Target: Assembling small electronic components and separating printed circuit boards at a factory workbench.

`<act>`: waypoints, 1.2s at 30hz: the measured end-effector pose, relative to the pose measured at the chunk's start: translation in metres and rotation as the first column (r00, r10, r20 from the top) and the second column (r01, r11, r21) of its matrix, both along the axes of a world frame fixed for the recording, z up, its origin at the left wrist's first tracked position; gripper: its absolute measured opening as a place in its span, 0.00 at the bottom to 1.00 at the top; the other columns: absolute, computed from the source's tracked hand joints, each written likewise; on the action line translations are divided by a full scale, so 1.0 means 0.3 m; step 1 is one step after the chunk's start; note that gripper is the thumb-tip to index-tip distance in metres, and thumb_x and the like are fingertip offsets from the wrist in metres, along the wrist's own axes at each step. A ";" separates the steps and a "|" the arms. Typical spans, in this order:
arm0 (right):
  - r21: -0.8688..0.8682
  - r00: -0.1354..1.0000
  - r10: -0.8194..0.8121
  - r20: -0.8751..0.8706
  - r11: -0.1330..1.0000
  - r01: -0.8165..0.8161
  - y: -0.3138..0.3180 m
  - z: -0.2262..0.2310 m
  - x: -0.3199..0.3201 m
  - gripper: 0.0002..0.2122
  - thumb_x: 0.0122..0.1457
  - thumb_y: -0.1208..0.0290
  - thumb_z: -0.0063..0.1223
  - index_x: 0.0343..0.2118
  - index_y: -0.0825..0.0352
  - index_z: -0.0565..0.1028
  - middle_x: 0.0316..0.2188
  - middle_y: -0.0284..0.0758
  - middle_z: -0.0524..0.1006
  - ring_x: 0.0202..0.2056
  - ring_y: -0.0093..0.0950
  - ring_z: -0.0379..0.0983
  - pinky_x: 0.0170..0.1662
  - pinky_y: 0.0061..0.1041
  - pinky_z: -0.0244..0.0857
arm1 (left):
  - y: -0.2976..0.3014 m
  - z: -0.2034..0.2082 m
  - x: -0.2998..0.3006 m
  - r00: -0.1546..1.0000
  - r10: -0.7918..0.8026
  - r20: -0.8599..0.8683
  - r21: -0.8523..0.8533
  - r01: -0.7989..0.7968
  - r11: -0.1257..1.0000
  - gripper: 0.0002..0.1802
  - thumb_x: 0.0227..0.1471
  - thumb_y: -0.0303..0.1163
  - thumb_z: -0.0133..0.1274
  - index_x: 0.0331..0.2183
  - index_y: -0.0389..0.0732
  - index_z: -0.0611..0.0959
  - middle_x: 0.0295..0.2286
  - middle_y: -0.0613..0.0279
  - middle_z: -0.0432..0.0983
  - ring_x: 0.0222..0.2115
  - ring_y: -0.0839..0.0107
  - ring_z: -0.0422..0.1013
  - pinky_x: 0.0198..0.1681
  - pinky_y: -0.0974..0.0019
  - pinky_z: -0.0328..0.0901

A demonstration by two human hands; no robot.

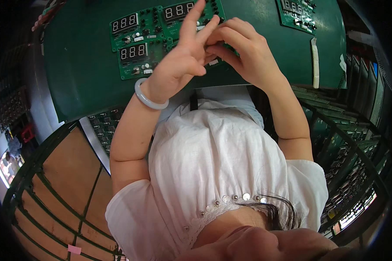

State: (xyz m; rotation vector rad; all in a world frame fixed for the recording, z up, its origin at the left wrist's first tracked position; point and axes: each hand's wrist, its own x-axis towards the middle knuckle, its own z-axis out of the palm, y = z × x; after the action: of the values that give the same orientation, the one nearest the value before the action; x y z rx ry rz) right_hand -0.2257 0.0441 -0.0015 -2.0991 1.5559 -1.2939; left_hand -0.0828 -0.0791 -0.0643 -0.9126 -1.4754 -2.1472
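My left hand (pixel 180 61) is over a green circuit board panel (pixel 154 45), with at least two fingers stretched out and apart and the thumb standing off to the side. A pale bangle (pixel 149 99) circles that wrist. Close against its fingers, my right hand (pixel 246 50) has its fingertips bent together in a pinch above the panel's right part. Whatever sits between those fingertips is hidden. Three-digit displays (pixel 125 23), small black parts and white connectors stand on the panel. Both hands cover much of its middle and lower right.
The panel lies on a green tabletop (pixel 82 65). Another circuit board (pixel 297 16) with a display rests at the far right, above a pale strip (pixel 315 63). Below the table on the left, more boards (pixel 105 130) are partly visible. Racks with metal bars (pixel 335 126) stand on both sides.
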 end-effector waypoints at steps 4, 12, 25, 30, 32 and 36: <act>0.091 0.997 -0.046 0.064 0.995 0.040 0.020 0.014 -0.048 0.08 0.50 0.82 0.58 0.32 0.66 0.73 0.31 0.35 0.74 0.34 0.37 0.73 0.35 0.29 0.67 | 0.029 0.115 0.001 0.998 0.040 -0.038 -0.167 -0.046 0.985 0.65 0.42 0.31 0.59 0.65 0.58 0.28 0.67 0.52 0.32 0.66 0.60 0.40 0.65 0.57 0.41; 0.328 0.969 -0.149 0.199 0.941 0.077 0.096 -0.050 -0.088 0.09 0.54 0.85 0.54 0.38 0.69 0.74 0.31 0.37 0.76 0.33 0.32 0.75 0.37 0.25 0.68 | 0.132 0.225 0.172 0.391 0.917 0.080 -0.847 -0.458 0.269 0.24 0.46 0.31 0.61 0.48 0.41 0.78 0.49 0.58 0.70 0.49 0.56 0.68 0.58 0.56 0.59; 0.353 0.955 -0.282 0.096 0.907 0.232 0.090 -0.047 -0.056 0.03 0.49 0.81 0.62 0.28 0.70 0.79 0.26 0.33 0.76 0.26 0.24 0.74 0.29 0.21 0.67 | 0.187 0.157 0.205 0.308 0.919 -0.246 -0.923 -0.363 -0.126 0.22 0.45 0.34 0.61 0.46 0.48 0.80 0.50 0.61 0.69 0.54 0.61 0.64 0.58 0.51 0.58; 0.637 0.919 -0.393 0.042 0.719 0.278 0.061 0.007 -0.051 0.05 0.49 0.75 0.64 0.26 0.71 0.81 0.21 0.34 0.76 0.25 0.24 0.75 0.28 0.22 0.67 | 0.190 0.147 0.208 0.298 0.921 -0.252 -0.915 -0.382 -0.127 0.21 0.45 0.33 0.61 0.45 0.48 0.81 0.50 0.62 0.69 0.54 0.62 0.63 0.59 0.51 0.57; 0.725 0.904 -0.427 0.002 0.624 0.293 0.036 0.036 -0.041 0.06 0.49 0.73 0.64 0.26 0.71 0.81 0.19 0.35 0.76 0.24 0.25 0.75 0.28 0.23 0.68 | 0.190 0.143 0.209 0.295 0.922 -0.251 -0.915 -0.384 -0.126 0.20 0.45 0.33 0.61 0.44 0.48 0.81 0.50 0.62 0.69 0.54 0.62 0.63 0.59 0.51 0.57; 0.591 0.862 -0.384 -0.330 0.628 0.506 0.038 0.061 0.022 0.07 0.48 0.71 0.62 0.22 0.69 0.79 0.20 0.38 0.77 0.25 0.34 0.76 0.30 0.30 0.68 | 0.191 0.129 0.204 0.273 0.931 -0.243 -0.903 -0.414 -0.115 0.19 0.45 0.33 0.60 0.43 0.48 0.81 0.51 0.61 0.69 0.55 0.62 0.62 0.60 0.50 0.56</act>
State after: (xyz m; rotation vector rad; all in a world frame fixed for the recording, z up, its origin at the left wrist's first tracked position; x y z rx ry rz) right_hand -0.2189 0.0554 0.0170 -1.4248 2.2910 -0.4897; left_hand -0.0216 -0.0219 -0.0256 0.5077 -2.5694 -0.4983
